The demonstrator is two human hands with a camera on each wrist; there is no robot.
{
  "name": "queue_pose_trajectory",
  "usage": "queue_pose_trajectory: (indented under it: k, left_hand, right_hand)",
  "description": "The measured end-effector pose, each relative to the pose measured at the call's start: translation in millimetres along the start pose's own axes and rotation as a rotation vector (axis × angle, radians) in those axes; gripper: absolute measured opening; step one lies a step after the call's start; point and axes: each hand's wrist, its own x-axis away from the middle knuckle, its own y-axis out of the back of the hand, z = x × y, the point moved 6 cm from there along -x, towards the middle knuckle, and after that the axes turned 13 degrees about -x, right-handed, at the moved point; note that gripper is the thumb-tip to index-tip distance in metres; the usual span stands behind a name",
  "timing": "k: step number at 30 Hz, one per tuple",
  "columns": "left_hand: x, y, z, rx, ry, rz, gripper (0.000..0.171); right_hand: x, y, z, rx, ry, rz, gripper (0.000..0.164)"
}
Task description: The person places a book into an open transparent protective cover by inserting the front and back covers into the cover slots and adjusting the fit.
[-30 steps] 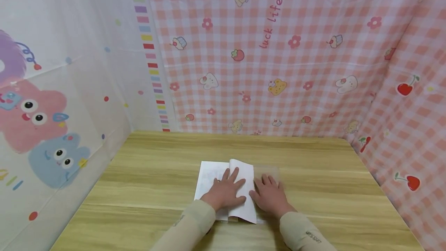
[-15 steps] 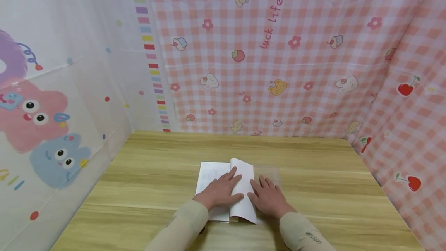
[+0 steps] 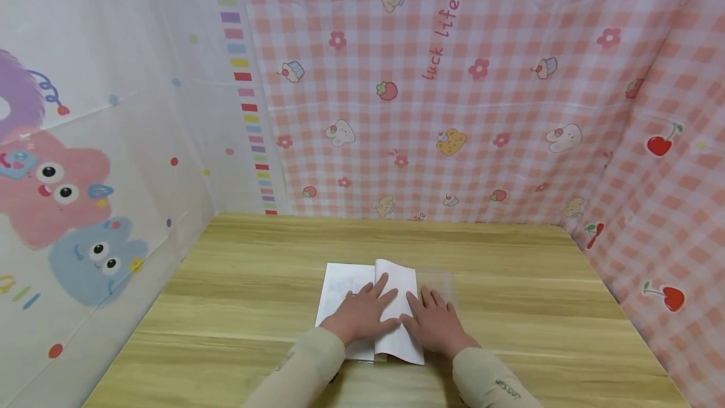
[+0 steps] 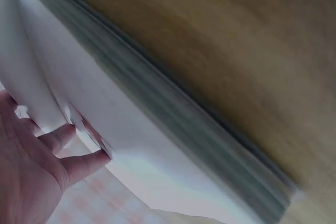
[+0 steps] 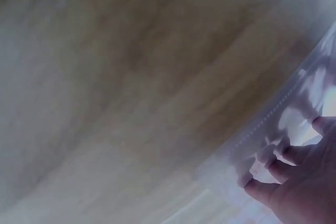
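Observation:
An open book with white pages (image 3: 345, 277) lies near the front middle of the table. Its right-hand leaf (image 3: 403, 345) curves up from the middle, and a thick stack of page edges (image 4: 173, 95) shows in the left wrist view. Fingers spread, my left hand (image 3: 365, 315) rests across the middle of the book. My right hand (image 3: 437, 325) lies on a clear plastic sheet (image 3: 440, 279) that sticks out to the right, its thumb and index fingertip at the leaf's right edge. In the right wrist view, straight fingers touch the shiny plastic (image 5: 268, 124).
The wood-grain table (image 3: 255, 269) extends around the book on all sides. A pink checked cloth (image 3: 362, 106) hangs behind it and along the right. Another cloth, white with cartoon figures (image 3: 62, 187), hangs at the left.
My left hand drew back a little to the left, then moved right again over the book. The leaf's right edge has shifted slightly right, while my right hand has barely moved.

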Motion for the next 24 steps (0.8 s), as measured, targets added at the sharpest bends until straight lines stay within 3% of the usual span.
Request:
queue_pose_trajectory:
  k: [7, 10, 24]
  left_hand:
    - [-2.2, -3.6, 13.5, 0.150, 0.007, -0.031, 0.064]
    - [-0.3, -1.6, 14.1, 0.172, 0.006, -0.026, 0.064]
    - [3.6, 7.4, 3.8, 0.075, 0.027, -0.010, 0.063]
  right_hand:
    - [-1.1, 3.0, 1.5, -0.032, -0.026, 0.025, 0.057]
    - [-1.5, 2.7, 0.0, -0.041, -0.033, 0.023, 0.057]
    - [-0.3, 1.3, 0.9, -0.059, -0.058, 0.017, 0.060]
